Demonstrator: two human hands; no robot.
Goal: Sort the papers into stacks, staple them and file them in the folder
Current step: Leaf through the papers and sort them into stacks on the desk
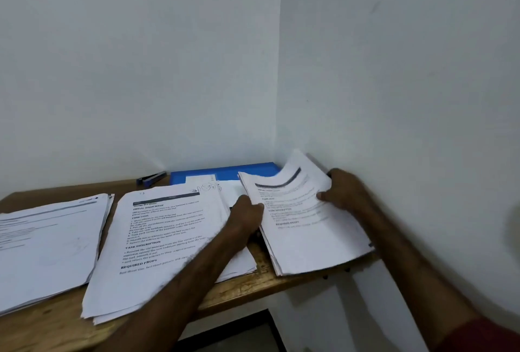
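while clamped from both sides, left hand (247, 212) curled on the left edge and right hand (344, 192) on the far right edge, thumb over the top page: sheaf of papers (306, 233), bowed, far end raised, at the right end of the table (239, 291). light, limp, loose-leaved; judged prone to fanning and sliding, so best taken at opposite edges and squared. to the left, middle stack (168, 239) and left stack (47, 239), lying flat. behind, blue folder (225, 173) and stapler (152, 177) near the wall.
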